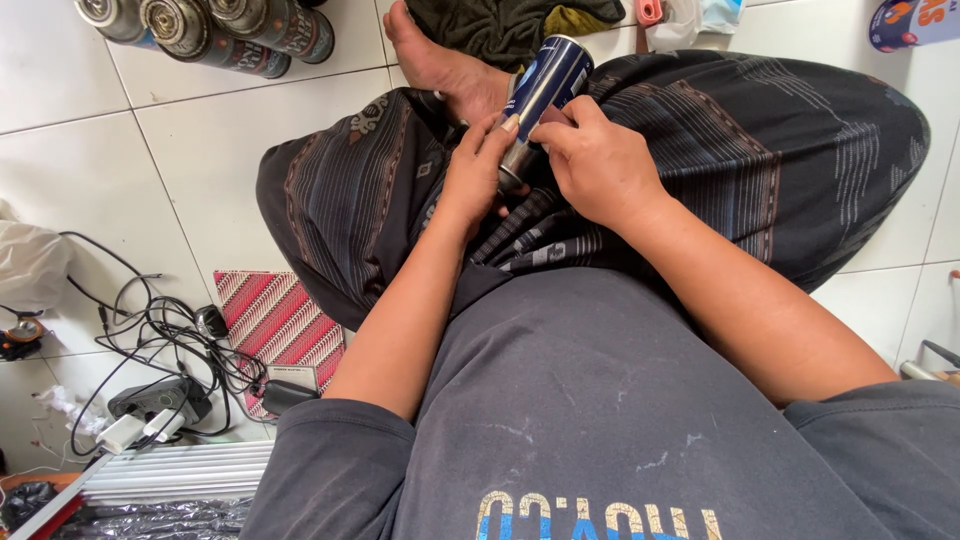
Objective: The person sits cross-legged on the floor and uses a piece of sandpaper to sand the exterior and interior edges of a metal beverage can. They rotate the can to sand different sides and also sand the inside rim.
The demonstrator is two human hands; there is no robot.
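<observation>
- White tiled floor [200,140] with grey grout lines, evenly lit.
- Three spray cans [205,30] lying at upper left.
- Tangled black cables [160,340] and chargers beside a red striped mat [280,325].

Glossy metal, soft cloth
Blue spray can [545,95] shiny metal; striped sarong [760,150] matt woven cloth; floor [190,170] smooth glossy white tile.

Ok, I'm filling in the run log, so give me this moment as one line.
left hand: holds dark blue metal spray can | right hand: grip on can's lower end | can: tilted above lap
</observation>
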